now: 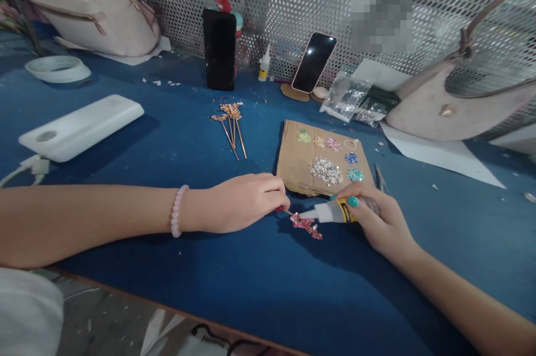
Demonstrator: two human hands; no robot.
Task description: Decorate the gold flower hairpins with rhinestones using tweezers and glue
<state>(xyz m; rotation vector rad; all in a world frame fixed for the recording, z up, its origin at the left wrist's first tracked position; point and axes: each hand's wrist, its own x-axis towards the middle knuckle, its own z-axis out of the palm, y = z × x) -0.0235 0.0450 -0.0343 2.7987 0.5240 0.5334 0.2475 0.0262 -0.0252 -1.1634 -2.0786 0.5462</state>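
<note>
Nearest item: your left forearm (96,222), one, wearing a pink bead bracelet (176,211); left and near of the cardboard square (295,158).

Pink-studded hairpin (307,224), one: just on the cardboard's near side, its thin stem pinched in your left hand (247,200). Probably very light; stem stiff and apt to roll, ornament fragile. Best held by the stem, close behind the ornament, keeping your fingers off the stones.

Glue bottle (330,212), one: gripped in your right hand (381,216) by the cardboard's near edge, nozzle at the ornament; contact cannot be told. Likely soft-walled; hold by the body. Fill level not visible.

Small glue bottle (264,66), one: upright, beyond the cardboard and to its left; fill level unclear.

Clear plastic bag (341,96): beyond the cardboard; contents indistinct.

Loose rhinestones (325,171): silver, green, peach, pink, blue and turquoise heaps on the cardboard, uncontained.
</note>
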